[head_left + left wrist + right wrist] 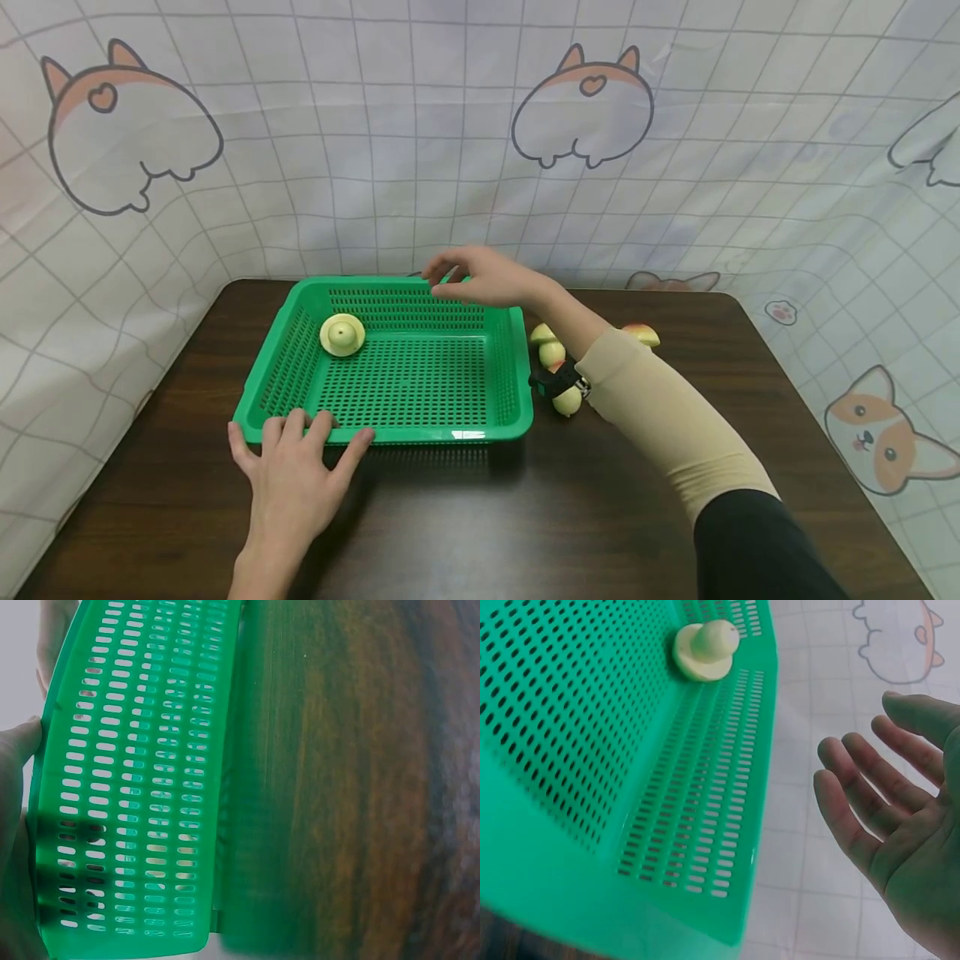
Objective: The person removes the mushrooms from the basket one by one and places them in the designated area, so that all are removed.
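Note:
A green slotted plastic basket (408,435) sits on the dark wooden table. My left hand (288,487) grips its near rim at the left corner, with the fingers over the rim and the thumb along it. Through the slots in the left wrist view, dark finger shapes show behind the basket wall (142,780). Inside, at the back left, lies a pale yellow mushroom-shaped piece (342,335), its broad cap down and its rounded stem up. My right hand (483,277) hovers over the back right rim, fingers loosely bent and apart, holding nothing.
Several similar pale and reddish pieces (567,402) lie on the table right of the basket, partly hidden by my right forearm. A black strap (553,381) shows beside that forearm. Behind the table hangs a white gridded cloth (442,192) with dog drawings.

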A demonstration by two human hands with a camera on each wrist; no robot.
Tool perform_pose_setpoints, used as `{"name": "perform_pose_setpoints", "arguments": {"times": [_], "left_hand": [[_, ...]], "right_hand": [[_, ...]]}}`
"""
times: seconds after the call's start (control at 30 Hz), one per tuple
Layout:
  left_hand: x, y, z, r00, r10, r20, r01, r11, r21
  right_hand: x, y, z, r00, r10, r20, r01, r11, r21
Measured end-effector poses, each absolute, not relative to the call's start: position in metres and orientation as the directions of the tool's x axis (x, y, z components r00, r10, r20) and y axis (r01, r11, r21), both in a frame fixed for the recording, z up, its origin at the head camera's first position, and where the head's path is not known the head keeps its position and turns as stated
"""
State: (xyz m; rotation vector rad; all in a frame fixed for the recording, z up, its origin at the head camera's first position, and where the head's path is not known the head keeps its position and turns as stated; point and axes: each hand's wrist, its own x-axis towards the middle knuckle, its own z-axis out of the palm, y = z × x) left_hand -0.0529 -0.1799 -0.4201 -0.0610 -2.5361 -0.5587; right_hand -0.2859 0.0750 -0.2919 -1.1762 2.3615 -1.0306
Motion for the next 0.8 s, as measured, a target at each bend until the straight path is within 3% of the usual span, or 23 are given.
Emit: {"name": "perform_pose_setpoints", "arguments": {"times": [0.53,0.8], "left_hand": [[-0.053,-0.179,-0.418,-0.864,-0.064,0.5,0.149,0.915,0.375],[-0.053,-0.179,-0.417,-0.863,-0.062,0.502,0.15,0.917,0.37]], "right_hand": [[-0.291,0.032,-0.312,-0.553,-0.833,0.017,-0.541,0.344,-0.767],[-0.29,0.014,-0.314,-0.54,-0.841,-0.034,-0.539,0.377,-0.753]]}}
